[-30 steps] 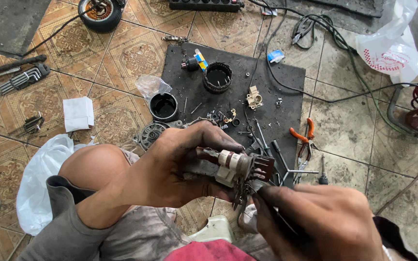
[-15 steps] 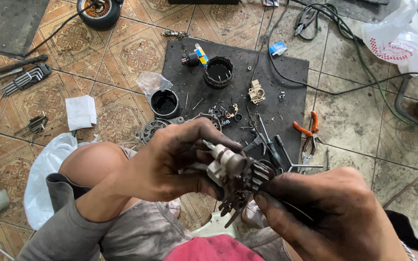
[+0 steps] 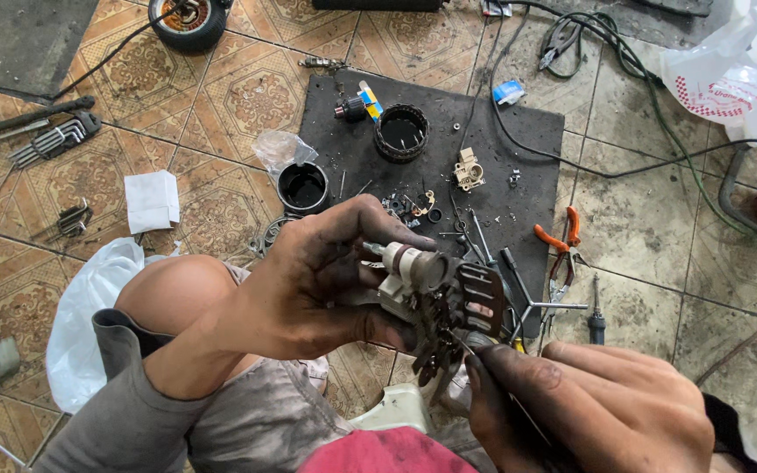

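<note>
Your left hand [image 3: 326, 289] still clamps the greasy finned metal assembly [image 3: 440, 293] above your knee, now turned fins rightward; your right hand [image 3: 597, 407] pinches a thin probe [image 3: 470, 350] into it.

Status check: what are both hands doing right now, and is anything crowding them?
Left hand gripping the finned metal part. Right hand pinching a thin tool against it. Pliers and black mat lie beyond, apart from both hands.

Orange-handled pliers [image 3: 561, 241] lie beside a black mat [image 3: 343, 140] on brown patterned tiles [image 3: 221, 96].
</note>
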